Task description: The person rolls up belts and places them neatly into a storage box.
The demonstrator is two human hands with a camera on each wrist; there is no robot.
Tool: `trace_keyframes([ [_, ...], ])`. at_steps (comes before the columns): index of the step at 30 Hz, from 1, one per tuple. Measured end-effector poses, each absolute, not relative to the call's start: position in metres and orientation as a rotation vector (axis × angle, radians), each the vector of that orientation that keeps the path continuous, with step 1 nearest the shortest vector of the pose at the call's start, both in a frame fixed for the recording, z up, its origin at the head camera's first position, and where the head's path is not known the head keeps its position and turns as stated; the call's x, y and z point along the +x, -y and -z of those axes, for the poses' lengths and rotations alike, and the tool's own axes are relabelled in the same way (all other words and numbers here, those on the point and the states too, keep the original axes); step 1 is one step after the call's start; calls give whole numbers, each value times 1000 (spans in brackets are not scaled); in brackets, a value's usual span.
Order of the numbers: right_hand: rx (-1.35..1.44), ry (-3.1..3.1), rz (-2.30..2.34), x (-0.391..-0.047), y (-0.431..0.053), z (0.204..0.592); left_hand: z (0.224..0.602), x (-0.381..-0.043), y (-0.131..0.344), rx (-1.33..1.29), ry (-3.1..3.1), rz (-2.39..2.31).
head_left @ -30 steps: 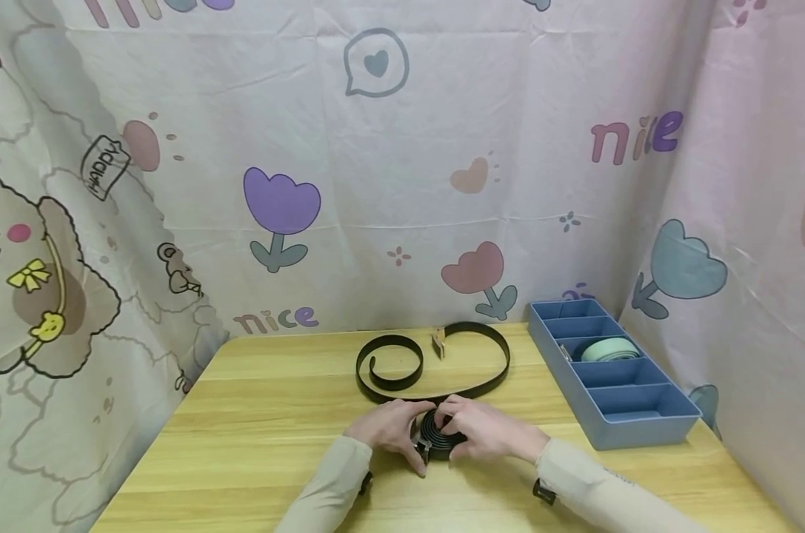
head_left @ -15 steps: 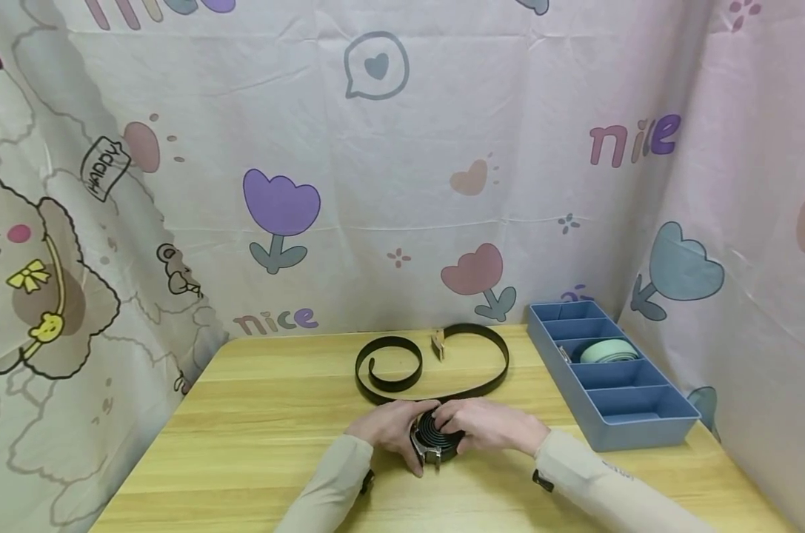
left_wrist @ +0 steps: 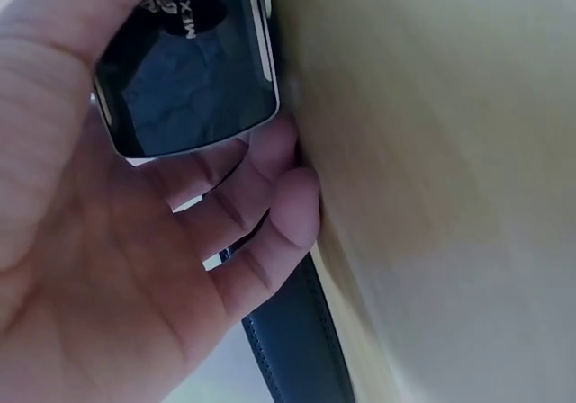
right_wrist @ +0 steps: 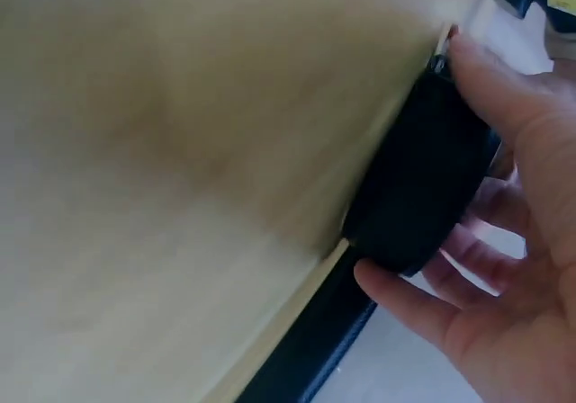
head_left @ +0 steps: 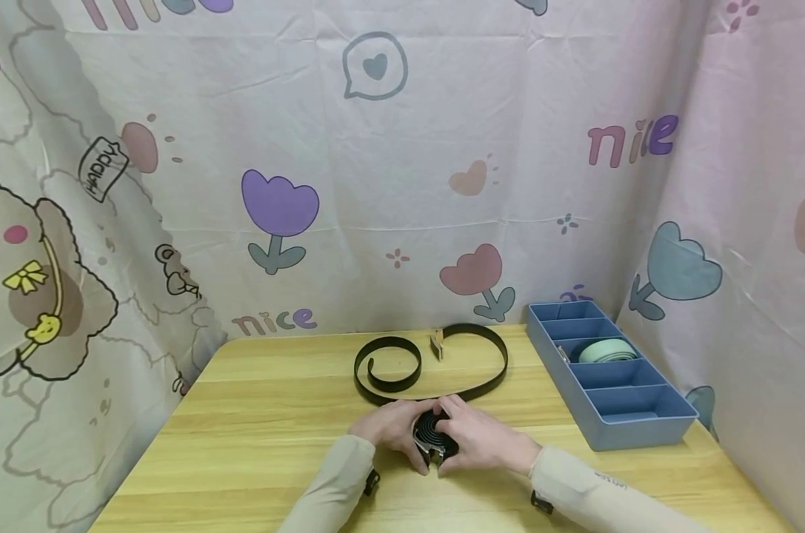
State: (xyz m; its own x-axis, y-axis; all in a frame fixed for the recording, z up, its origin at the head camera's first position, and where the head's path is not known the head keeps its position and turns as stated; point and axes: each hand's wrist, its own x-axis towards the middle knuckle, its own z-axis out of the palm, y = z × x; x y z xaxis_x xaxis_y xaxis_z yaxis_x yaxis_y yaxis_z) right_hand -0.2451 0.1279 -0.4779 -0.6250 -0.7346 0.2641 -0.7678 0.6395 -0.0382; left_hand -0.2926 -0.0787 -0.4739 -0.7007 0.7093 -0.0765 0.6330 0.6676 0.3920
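A black belt (head_left: 432,428) is rolled into a tight coil on the table, its shiny metal buckle (head_left: 435,453) facing the near side. My left hand (head_left: 390,428) curls round the coil's left side. From the right, my right hand (head_left: 485,438) grips it too, thumb at the front near the buckle and fingers at the back. In the left wrist view a glossy dark buckle plate (left_wrist: 193,79) with white lettering lies against my thumb and fingers. The right wrist view shows the coil's dark outer side (right_wrist: 423,169) between thumb and fingers.
Just behind the coil, a second black belt (head_left: 392,386) lies loosely curled on the wooden table (head_left: 255,429), with a gold-toned buckle (head_left: 438,344). At the right stands a blue-grey divided box (head_left: 642,435), a rolled mint-green belt (head_left: 605,351) in its middle compartment. Patterned curtains surround the table.
The coil has turned between my hands, so the buckle has come from its left side to the front. My right thumb has moved forward towards the buckle.
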Motion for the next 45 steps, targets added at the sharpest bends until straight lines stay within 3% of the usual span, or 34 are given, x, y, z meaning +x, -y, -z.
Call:
trace_keyframes([
  [12,1186,2561,-341,-245,-135,481,472,-292,89,1145,-2579,-760],
  [24,972,2349,-428,-256,-143,475,463,-293,94,801,-2073,-1495],
  [34,766,2277,-489,-265,-141,475,459,-284,71,672,-2088,-1652],
  [45,771,2105,-365,-273,-131,471,453,-282,53,506,-2084,-1881],
])
